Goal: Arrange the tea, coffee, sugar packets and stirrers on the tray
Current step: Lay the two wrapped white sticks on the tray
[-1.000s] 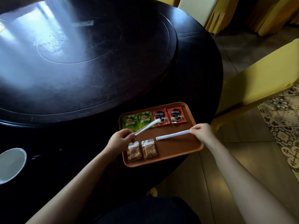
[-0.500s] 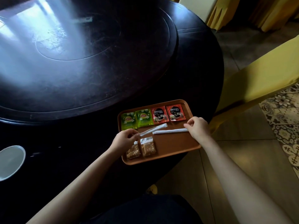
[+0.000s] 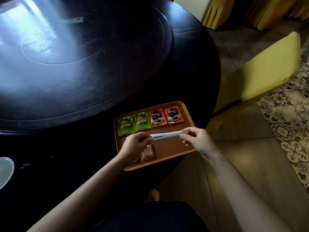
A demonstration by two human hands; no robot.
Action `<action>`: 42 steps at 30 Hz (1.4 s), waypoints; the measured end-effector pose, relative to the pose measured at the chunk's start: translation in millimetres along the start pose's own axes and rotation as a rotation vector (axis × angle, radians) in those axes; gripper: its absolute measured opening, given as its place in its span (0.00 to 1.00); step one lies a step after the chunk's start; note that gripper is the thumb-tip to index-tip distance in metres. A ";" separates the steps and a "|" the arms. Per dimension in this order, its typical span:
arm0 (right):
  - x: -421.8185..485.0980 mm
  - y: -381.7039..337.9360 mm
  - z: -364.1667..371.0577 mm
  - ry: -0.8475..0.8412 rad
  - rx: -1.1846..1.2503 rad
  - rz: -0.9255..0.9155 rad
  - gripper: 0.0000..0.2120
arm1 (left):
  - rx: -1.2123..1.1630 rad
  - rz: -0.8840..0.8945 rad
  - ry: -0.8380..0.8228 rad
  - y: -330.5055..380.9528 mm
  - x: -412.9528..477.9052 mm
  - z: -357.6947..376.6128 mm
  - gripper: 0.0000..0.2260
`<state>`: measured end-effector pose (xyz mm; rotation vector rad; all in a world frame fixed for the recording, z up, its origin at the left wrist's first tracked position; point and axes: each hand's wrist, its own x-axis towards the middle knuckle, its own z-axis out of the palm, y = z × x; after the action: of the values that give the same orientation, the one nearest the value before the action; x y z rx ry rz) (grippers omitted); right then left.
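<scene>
A brown tray (image 3: 170, 154) sits at the near right edge of the dark round table. Along its far side lie two green tea packets (image 3: 133, 123) and two red coffee packets (image 3: 165, 116). Two white wrapped stirrers (image 3: 165, 135) lie side by side across the middle of the tray. My left hand (image 3: 134, 146) pinches their left ends and my right hand (image 3: 195, 139) pinches their right ends. Brown sugar packets (image 3: 148, 153) lie at the tray's near left, partly hidden under my left hand.
A raised round turntable (image 3: 75, 52) fills the table's centre. A white bowl (image 3: 5, 169) sits at the table's left edge. A yellow-covered chair (image 3: 260, 76) stands close to the right of the tray, over patterned floor tiles.
The two stirrers were held apart at different angles. Both hands have drawn together and the stirrers now lie parallel, touching, across the tray's middle.
</scene>
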<state>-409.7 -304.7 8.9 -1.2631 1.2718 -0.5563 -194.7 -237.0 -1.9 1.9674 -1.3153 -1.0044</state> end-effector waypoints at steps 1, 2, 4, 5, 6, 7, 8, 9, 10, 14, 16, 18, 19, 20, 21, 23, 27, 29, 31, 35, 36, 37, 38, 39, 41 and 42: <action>1.7 3.4 -6.2 0.069 0.006 0.027 0.05 | 0.011 -0.001 0.001 -0.2 0.4 1.3 0.06; 4.0 6.8 -13.6 0.135 0.027 0.072 0.05 | 0.029 -0.002 0.004 -0.5 0.8 2.4 0.06; 9.1 15.2 -27.1 0.219 0.047 0.175 0.05 | 0.069 -0.002 0.048 -2.1 2.2 2.3 0.05; 11.1 20.6 -31.8 0.234 0.016 0.218 0.04 | 0.081 -0.006 0.091 -4.3 3.0 1.0 0.04; 12.8 25.6 -34.3 0.239 -0.034 0.255 0.04 | 0.088 -0.014 0.143 -7.4 4.0 -0.8 0.04; 14.2 30.6 -34.5 0.238 -0.088 0.282 0.05 | 0.102 -0.026 0.197 -11.9 4.8 -2.6 0.05; 15.5 33.9 -32.9 0.235 -0.141 0.300 0.05 | 0.124 -0.046 0.246 -17.2 5.0 -4.6 0.06; 17.1 36.1 -30.2 0.234 -0.192 0.301 0.05 | 0.151 -0.076 0.286 -23.0 4.4 -6.6 0.07; 19.3 37.1 -27.2 0.236 -0.244 0.286 0.05 | 0.169 -0.111 0.320 -28.8 3.4 -8.7 0.09; 30.7 36.0 -14.3 0.283 -0.460 0.208 0.04 | 0.203 -0.226 0.388 -49.4 -2.9 -16.6 0.13; 32.8 37.4 -9.3 0.292 -0.562 0.205 0.05 | 0.170 -0.262 0.394 -54.1 -4.1 -18.6 0.16; 33.3 38.2 -6.0 0.312 -0.637 0.203 0.04 | 0.111 -0.299 0.399 -54.0 -4.2 -19.5 0.18; 33.0 37.9 -4.7 0.321 -0.665 0.200 0.04 | 0.090 -0.317 0.402 -53.7 -3.4 -20.2 0.18; 32.8 37.1 -3.5 0.325 -0.694 0.197 0.04 | 0.076 -0.332 0.403 -54.1 -2.4 -21.1 0.19; 32.7 36.2 -1.9 0.326 -0.722 0.196 0.05 | 0.069 -0.344 0.403 -55.0 -1.7 -22.1 0.19; 32.3 34.5 0.3 0.337 -0.761 0.202 0.06 | 0.065 -0.361 0.402 -57.8 -0.7 -23.4 0.19; 32.8 33.7 2.0 0.353 -0.801 0.197 0.06 | 0.063 -0.359 0.399 -59.3 -0.9 -23.9 0.16; 32.9 33.6 2.0 0.352 -0.810 0.182 0.06 | 0.054 -0.349 0.399 -58.5 -1.4 -24.2 0.15; 32.3 33.4 1.8 0.354 -0.816 0.156 0.07 | 0.036 -0.343 0.400 -57.5 -2.3 -24.4 0.14; 30.6 32.6 2.1 0.331 -0.826 -0.111 0.09 | 0.031 -0.329 0.409 -57.2 -2.3 -24.3 0.14; 29.7 32.7 3.2 0.259 -0.855 -0.202 0.09 | 0.030 -0.330 0.409 -57.7 -2.2 -24.2 0.14; 28.1 33.0 5.3 0.169 -0.895 -0.268 0.09 | 0.030 -0.331 0.410 -58.0 -2.3 -24.1 0.14; 26.0 33.5 8.2 0.083 -0.938 -0.305 0.10 | 0.031 -0.333 0.409 -58.7 -2.3 -24.0 0.14; 23.8 34.6 11.0 0.019 -0.973 -0.323 0.10 | 0.031 -0.333 0.409 -58.7 -2.6 -23.8 0.14; 22.4 37.4 14.0 -0.025 -0.998 -0.347 0.09 | 0.026 -0.336 0.408 -58.3 -2.6 -23.2 0.14; 22.3 38.3 14.5 -0.018 -0.988 -0.352 0.08 | 0.025 -0.339 0.406 -58.3 -2.5 -23.0 0.15</action>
<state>-402.1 -307.5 -37.0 -2.3303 1.3543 -0.1209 -146.6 -212.7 -33.9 2.3101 -0.7938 -0.6787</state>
